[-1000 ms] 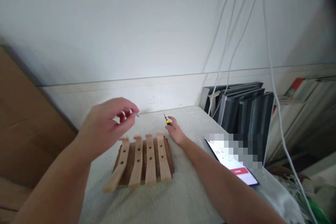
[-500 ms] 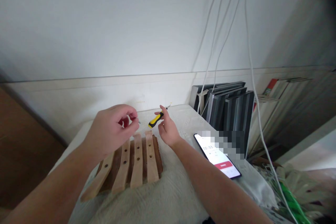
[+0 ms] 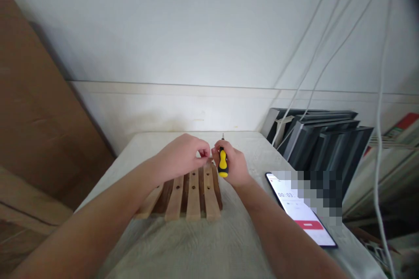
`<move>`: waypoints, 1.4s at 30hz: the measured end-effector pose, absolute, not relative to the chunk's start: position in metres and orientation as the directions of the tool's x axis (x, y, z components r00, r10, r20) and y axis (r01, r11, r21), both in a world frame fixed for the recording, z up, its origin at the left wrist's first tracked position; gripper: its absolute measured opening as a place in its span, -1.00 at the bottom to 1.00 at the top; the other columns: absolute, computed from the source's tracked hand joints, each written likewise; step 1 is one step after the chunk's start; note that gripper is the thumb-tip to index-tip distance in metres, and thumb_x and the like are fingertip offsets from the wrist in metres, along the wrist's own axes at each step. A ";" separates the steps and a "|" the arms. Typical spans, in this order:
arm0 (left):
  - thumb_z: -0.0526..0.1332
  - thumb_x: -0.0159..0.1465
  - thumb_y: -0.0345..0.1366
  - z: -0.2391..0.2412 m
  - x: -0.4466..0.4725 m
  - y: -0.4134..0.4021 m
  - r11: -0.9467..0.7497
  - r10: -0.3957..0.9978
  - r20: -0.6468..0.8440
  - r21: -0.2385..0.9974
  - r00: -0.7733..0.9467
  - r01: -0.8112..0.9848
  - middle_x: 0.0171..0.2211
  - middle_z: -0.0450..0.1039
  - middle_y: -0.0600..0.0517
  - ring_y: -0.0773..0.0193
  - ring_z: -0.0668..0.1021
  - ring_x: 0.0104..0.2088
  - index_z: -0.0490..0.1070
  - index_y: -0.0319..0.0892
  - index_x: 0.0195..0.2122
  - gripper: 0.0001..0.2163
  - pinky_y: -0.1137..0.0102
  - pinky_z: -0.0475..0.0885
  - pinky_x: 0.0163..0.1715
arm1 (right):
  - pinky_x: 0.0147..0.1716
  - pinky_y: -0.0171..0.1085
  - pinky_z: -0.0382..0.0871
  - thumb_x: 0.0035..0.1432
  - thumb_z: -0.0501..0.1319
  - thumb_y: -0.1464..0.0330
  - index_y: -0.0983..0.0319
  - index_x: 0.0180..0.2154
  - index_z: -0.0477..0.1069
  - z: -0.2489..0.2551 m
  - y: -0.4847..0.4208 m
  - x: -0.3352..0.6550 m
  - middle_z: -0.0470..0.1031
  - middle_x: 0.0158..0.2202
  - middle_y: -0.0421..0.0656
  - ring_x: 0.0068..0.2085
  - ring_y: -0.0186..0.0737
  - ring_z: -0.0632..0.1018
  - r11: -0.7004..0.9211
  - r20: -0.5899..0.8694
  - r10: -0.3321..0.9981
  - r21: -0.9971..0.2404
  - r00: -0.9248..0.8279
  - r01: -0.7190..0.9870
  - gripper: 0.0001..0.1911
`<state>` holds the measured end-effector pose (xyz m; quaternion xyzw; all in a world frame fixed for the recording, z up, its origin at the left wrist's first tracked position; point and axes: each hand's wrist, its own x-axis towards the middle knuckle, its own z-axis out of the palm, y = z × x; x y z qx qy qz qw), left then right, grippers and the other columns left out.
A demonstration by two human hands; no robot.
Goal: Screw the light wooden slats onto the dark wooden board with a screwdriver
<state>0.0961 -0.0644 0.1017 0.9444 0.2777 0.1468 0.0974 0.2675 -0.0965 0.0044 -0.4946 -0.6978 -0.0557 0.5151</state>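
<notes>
A white wall (image 3: 183, 30) backed a table (image 3: 229, 248) covered in pale, creased cloth; on it lay a dark wooden board (image 3: 164, 196) bearing four smooth, pale slats (image 3: 194, 202), their long axes running away toward the wall. The left hand (image 3: 183, 154), the nearer one, hung over them, thumb and fingertips drawn close by the rightmost slat's far end; whether they met or held anything could not be told. The right hand (image 3: 236, 165), just beside, gripped a yellow-and-black screwdriver (image 3: 223, 162), bulbous handle facing back, metal shaft pointing wallward. Round, dark holes (image 3: 194, 187) marked the slats.
</notes>
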 end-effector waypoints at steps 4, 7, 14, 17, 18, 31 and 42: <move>0.17 0.15 -0.42 0.097 0.099 -0.066 -0.888 0.451 0.166 0.187 0.877 0.421 -0.43 0.53 0.06 0.35 0.48 -0.42 0.50 -0.19 -0.40 -0.89 0.48 0.24 -0.40 | -0.39 -0.26 0.37 0.23 0.09 0.32 0.15 -0.11 0.22 -0.001 -0.093 0.267 0.51 -0.33 -0.12 -0.37 -0.19 0.55 0.475 0.726 0.681 -0.538 0.097 0.696 -0.82; 0.17 0.18 -0.42 0.091 0.101 -0.065 -0.894 0.432 0.104 0.178 0.896 0.411 -0.46 0.51 0.06 0.36 0.48 -0.45 0.47 -0.21 -0.45 -0.89 0.49 0.23 -0.42 | -0.23 -0.18 0.40 0.20 0.11 0.33 0.15 -0.12 0.21 -0.002 -0.089 0.265 0.50 -0.14 -0.02 -0.23 -0.15 0.55 0.536 0.723 0.689 -0.563 0.060 0.629 -0.80; 0.17 0.18 -0.46 0.071 0.104 -0.052 -0.907 0.394 0.081 0.193 0.916 0.373 -0.51 0.50 0.08 0.39 0.45 -0.51 0.50 -0.20 -0.46 -0.86 0.49 0.19 -0.46 | -0.28 -0.24 0.40 0.21 0.11 0.26 0.14 -0.21 0.22 -0.011 -0.082 0.266 0.49 -0.31 -0.17 -0.34 -0.24 0.52 0.546 0.599 0.799 -0.758 0.052 0.357 -0.86; 0.18 0.17 -0.47 0.067 0.106 -0.049 -0.909 0.388 0.108 0.206 0.915 0.361 -0.51 0.50 0.08 0.40 0.45 -0.51 0.50 -0.20 -0.46 -0.86 0.50 0.20 -0.46 | -0.34 -0.28 0.36 0.18 0.13 0.25 0.15 -0.28 0.26 -0.009 -0.084 0.265 0.42 -0.42 -0.24 -0.39 -0.27 0.47 0.510 0.579 0.812 -0.767 0.076 0.391 -0.88; 0.18 0.16 -0.48 0.067 0.106 -0.049 -0.910 0.384 0.111 0.210 0.917 0.356 -0.50 0.50 0.08 0.40 0.46 -0.51 0.51 -0.20 -0.46 -0.86 0.51 0.20 -0.46 | -0.36 -0.29 0.34 0.17 0.13 0.25 0.16 -0.30 0.27 -0.007 -0.085 0.265 0.41 -0.44 -0.25 -0.40 -0.28 0.46 0.495 0.566 0.821 -0.773 0.078 0.397 -0.88; 0.14 0.19 -0.46 0.068 0.107 -0.057 -0.924 0.382 0.061 0.032 0.922 0.381 -0.54 0.49 0.05 0.39 0.41 -0.53 0.51 -0.19 -0.51 -0.80 0.46 0.14 -0.49 | -0.32 -0.30 0.28 0.16 0.14 0.18 0.17 -0.33 0.32 -0.004 -0.082 0.257 0.39 -0.42 -0.26 -0.36 -0.28 0.42 0.394 0.435 0.897 -0.869 0.083 0.298 -0.80; 0.13 0.17 -0.48 0.076 0.106 -0.058 -0.869 0.439 -0.112 0.199 0.892 0.453 -0.65 0.41 0.13 0.45 0.36 -0.64 0.51 -0.18 -0.52 -0.79 0.49 0.15 -0.54 | -0.40 -0.31 0.27 0.17 0.14 0.16 0.16 -0.33 0.31 -0.003 -0.082 0.259 0.34 -0.45 -0.28 -0.42 -0.30 0.37 0.362 0.388 0.920 -0.893 0.051 0.269 -0.79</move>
